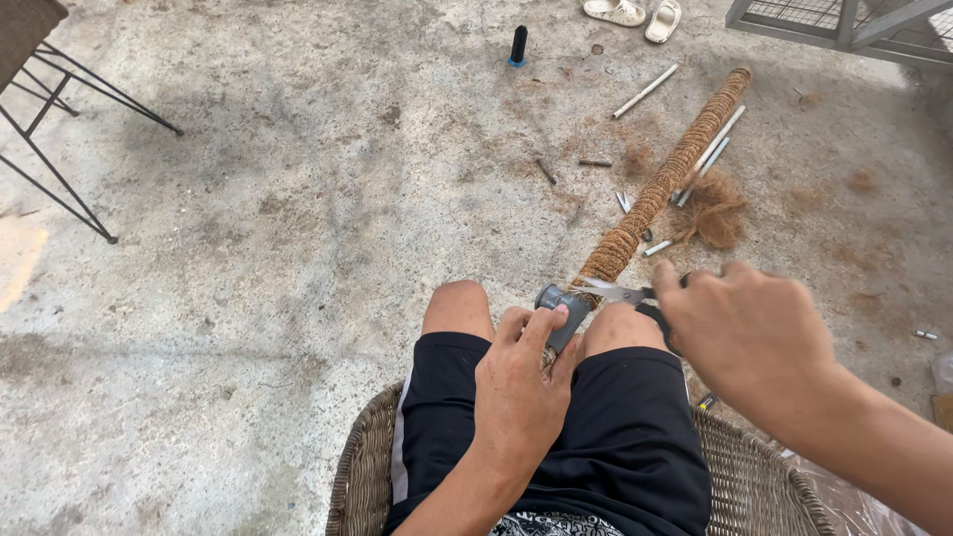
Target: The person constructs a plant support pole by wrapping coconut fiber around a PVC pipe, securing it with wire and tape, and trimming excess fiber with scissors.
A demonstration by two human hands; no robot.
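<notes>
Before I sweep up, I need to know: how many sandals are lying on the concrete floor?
2. Both lie side by side at the top edge of the view: one sandal on the left, the other sandal right beside it. More could lie outside the frame.

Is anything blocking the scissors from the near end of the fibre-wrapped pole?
Nothing visible. The right hand holds the scissors at the pole; the left hand grips its grey end.

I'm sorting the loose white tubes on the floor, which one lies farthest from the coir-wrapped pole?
The white tube near the top of the view, left of the coir-wrapped pole. It lies alone on bare concrete, whereas the other two tubes rest against the pole's right side.
</notes>
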